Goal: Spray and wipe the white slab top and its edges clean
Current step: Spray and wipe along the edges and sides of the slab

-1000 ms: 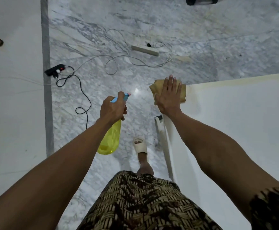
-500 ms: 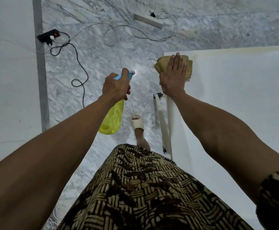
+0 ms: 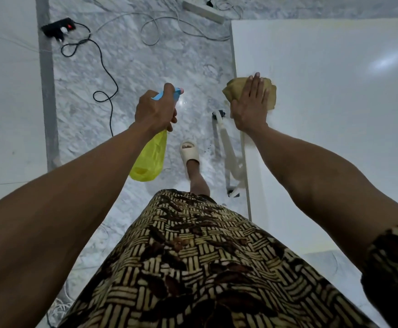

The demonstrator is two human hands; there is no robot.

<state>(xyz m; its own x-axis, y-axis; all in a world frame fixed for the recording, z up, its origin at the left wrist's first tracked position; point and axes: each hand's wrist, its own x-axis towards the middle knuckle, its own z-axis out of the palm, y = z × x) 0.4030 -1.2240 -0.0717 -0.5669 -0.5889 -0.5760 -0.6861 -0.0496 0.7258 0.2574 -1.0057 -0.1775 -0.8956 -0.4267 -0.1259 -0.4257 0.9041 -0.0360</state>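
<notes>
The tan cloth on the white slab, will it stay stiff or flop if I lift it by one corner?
Probably floppy: the crumpled tan cloth bunches in soft folds under the flat right hand. Likely light too. It should slide easily on the glossy white slab.

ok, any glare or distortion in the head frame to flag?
Head view: soft glare patch on the white slab, a small bright glint on the marble floor beside the spray bottle; wide-angle stretch enlarges the forearms at the edges; cloth edges slightly soft.
</notes>
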